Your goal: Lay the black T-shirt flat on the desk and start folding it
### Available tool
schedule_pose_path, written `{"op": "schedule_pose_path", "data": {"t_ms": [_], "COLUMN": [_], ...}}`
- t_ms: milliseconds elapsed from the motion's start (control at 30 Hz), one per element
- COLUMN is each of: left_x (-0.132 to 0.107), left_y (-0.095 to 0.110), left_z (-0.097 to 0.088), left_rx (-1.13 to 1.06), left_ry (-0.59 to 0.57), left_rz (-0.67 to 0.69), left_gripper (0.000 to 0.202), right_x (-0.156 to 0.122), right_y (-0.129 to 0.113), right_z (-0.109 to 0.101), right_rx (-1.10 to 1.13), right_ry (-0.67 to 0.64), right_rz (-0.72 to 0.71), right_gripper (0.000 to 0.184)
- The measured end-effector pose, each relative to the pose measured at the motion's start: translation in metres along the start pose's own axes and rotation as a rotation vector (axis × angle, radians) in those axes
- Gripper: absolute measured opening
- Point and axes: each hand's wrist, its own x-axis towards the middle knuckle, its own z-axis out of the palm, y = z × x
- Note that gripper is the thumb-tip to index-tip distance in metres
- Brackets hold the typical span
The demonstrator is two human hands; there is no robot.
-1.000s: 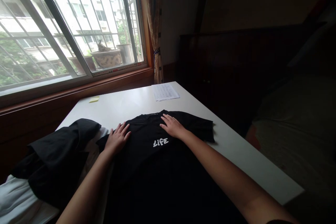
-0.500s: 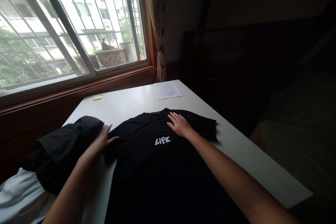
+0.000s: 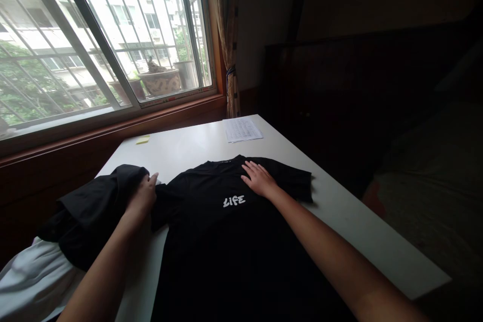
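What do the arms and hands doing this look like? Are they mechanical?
No, they are a person's. The left hand and right hand are ungloved, and no sleeve shows on the left forearm or right forearm. I see no watch, bracelet, cable or marking. Small details such as the nails are too small to make out.

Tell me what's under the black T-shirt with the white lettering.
The black T-shirt lies on the white table, whose top shows beside it. Anything else beneath is covered by the shirt and cannot be seen.
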Motion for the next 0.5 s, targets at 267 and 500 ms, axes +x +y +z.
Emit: {"op": "schedule_pose_path", "data": {"t_ms": [267, 500], "left_x": [-0.025, -0.044], "left_y": [0.079, 0.130], "left_z": [0.015, 0.056], "left_rx": [-0.054, -0.104], "left_ry": [0.181, -0.024], "left_rz": [0.504, 0.483], "left_gripper": [0.044, 0.058], "right_x": [0.001, 0.000], "right_y": [0.000, 0.003], "right_z": [0.004, 0.004], "right_rx": [-0.014, -0.036], "right_ry": [-0.003, -0.030], "right_rz": [0.011, 0.041], "right_gripper": [0.066, 0.070]}}
